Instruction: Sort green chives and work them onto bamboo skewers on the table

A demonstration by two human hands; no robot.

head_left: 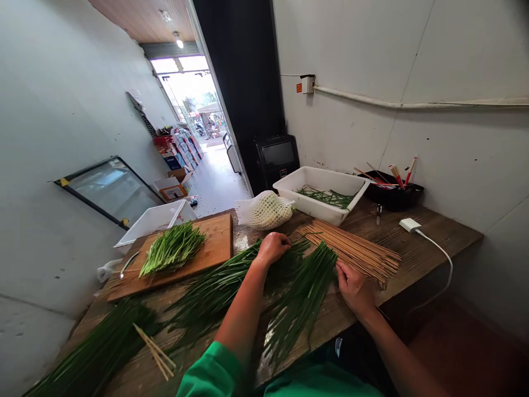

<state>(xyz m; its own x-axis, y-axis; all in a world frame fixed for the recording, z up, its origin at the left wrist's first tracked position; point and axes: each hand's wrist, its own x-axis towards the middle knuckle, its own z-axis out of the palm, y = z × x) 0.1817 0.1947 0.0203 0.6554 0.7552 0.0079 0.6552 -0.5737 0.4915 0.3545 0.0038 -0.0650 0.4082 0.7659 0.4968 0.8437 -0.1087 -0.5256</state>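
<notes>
My left hand (273,248) is closed, fingers curled down at the end of a loose pile of garlic chives (219,286); what is between its fingertips is hidden. My right hand (354,286) is closed at the cut ends of a flat, fanned row of garlic chives (303,292). A thin stick end shows behind that wrist, apparently a bamboo skewer running toward the row; its middle is hidden by the hand. Just beyond the right hand lies a broad stack of bamboo skewers (351,248).
Cut chives (173,248) lie on a wooden board (219,242) at left. More long chives (99,347) and several loose sticks (155,353) lie nearer. Behind are a white tub (289,184), a netted bundle (264,210), a black tray (392,198) and a white charger (410,225).
</notes>
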